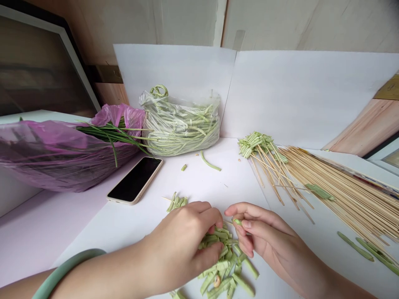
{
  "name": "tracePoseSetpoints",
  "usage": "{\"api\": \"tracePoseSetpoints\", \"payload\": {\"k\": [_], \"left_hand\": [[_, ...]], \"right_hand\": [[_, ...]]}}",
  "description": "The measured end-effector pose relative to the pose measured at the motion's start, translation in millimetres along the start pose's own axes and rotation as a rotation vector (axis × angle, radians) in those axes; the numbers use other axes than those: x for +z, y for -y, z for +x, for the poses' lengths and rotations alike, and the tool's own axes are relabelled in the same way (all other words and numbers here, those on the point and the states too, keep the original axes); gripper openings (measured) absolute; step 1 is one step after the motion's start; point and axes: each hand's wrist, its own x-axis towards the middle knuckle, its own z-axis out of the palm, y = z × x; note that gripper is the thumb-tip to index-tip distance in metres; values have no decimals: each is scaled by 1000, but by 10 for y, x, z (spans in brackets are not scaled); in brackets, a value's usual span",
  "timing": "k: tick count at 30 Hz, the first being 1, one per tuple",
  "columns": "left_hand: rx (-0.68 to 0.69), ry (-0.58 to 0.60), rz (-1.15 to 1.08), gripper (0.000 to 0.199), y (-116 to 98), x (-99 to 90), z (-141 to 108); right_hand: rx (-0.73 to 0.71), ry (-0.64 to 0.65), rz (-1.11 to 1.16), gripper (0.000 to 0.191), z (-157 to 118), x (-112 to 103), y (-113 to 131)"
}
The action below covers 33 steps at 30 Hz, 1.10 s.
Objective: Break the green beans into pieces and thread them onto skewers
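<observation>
My left hand, fingers curled, is over a pile of cut green bean pieces. A thin bamboo skewer sticks out of its fingertips towards the right hand. Beyond the left knuckles, a row of bean pieces sits on a stick in line with it; the middle is hidden. My right hand pinches a short bean piece between thumb and fingers, close to the skewer's end.
Finished bean skewers lie at the back right, beside many bare bamboo sticks. A phone, a clear bag of long beans and a purple bag are on the left. Loose beans lie at right.
</observation>
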Motion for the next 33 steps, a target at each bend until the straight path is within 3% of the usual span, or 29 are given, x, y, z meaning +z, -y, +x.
{"api": "tracePoseSetpoints", "payload": {"k": [4, 9, 13, 15, 16, 18, 22, 27, 30, 33], "left_hand": [[6, -25, 2, 16, -10, -1, -6], [9, -31, 15, 10, -11, -5, 1], [45, -78, 18, 4, 3, 5, -21], [67, -110, 45, 6, 12, 3, -31], [69, -134, 64, 9, 18, -4, -29], [40, -195, 106, 13, 35, -30, -11], [-79, -278, 180, 11, 80, -94, 46], [-125, -237, 189, 15, 99, -92, 72], [-140, -210, 204, 17, 110, -74, 74], [-125, -184, 213, 22, 138, -76, 80]], "right_hand": [[-87, 6, -382, 12, 6, -14, 14], [-302, 144, -984, 15, -27, -15, 42], [-741, 191, -1367, 7, 18, -24, 132], [-923, 180, -1483, 17, 109, -24, 215], [-943, 173, -1509, 24, 179, -22, 262], [-822, 157, -1472, 30, 373, -22, 360], [-675, 137, -1408, 24, 936, -41, 521], [-399, -94, -1482, 25, 1632, -42, 585], [-203, -167, -1550, 28, 1869, -19, 541], [-96, -195, -1548, 29, 1918, 1, 505]]}}
